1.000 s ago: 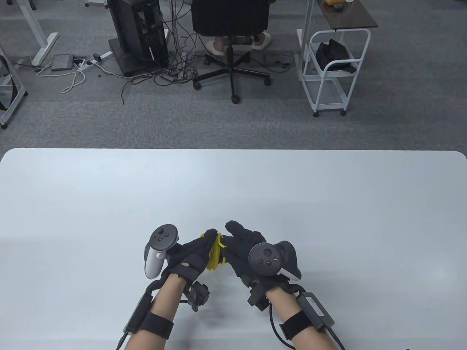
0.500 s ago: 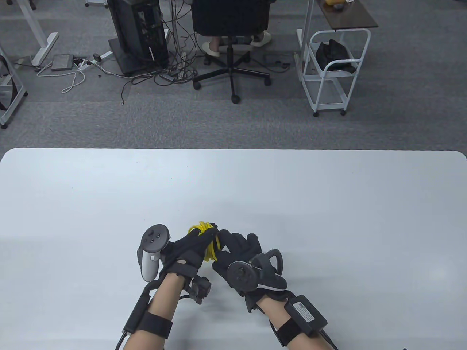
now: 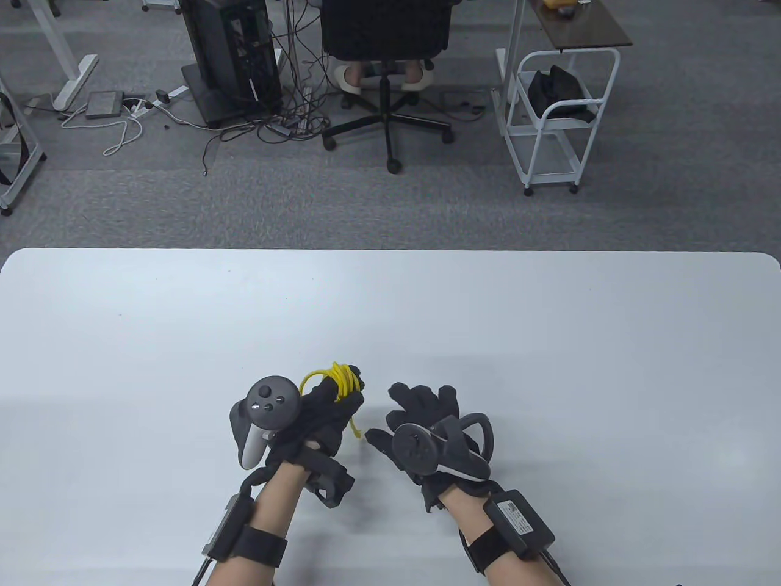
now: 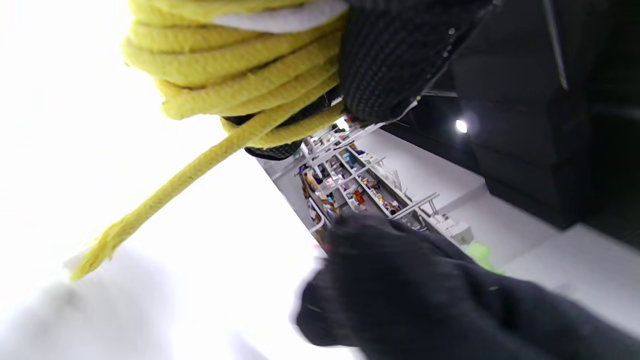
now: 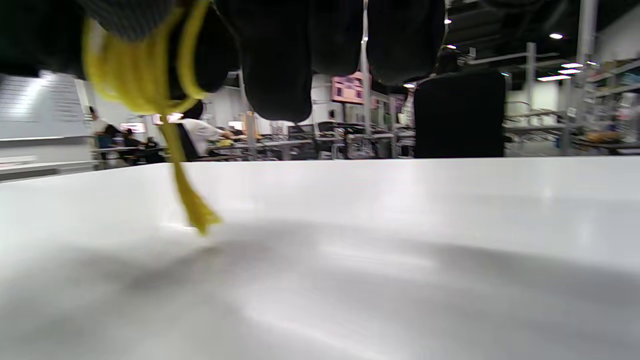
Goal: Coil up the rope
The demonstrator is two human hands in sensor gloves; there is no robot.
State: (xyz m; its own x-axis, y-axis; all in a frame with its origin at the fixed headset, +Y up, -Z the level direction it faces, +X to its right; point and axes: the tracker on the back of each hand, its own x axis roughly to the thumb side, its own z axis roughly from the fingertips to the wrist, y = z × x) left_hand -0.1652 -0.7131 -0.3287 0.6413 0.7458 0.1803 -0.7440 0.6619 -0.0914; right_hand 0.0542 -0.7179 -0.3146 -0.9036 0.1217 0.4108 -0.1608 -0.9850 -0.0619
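The yellow rope [image 3: 341, 381] is wound in several turns around the fingers of my left hand [image 3: 332, 406], which holds the coil above the white table [image 3: 549, 342]. A short loose end [image 3: 354, 429] hangs down from the coil toward the table. The left wrist view shows the coil [image 4: 240, 65] close up with its frayed end [image 4: 100, 245]. My right hand [image 3: 415, 406] hovers just right of the coil with fingers spread and holds nothing. In the right wrist view the coil [image 5: 145, 70] hangs at the upper left with its tail [image 5: 192, 200] just above the table.
The table's far edge [image 3: 390, 251] runs across the middle of the table view. Beyond it on the floor stand an office chair [image 3: 385, 73], a computer tower [image 3: 229, 58] with cables, and a white cart [image 3: 558, 116].
My right hand has let go of the rope and moved away to the right. My left hand has turned and lifted the coil, with the loose end now hanging free.
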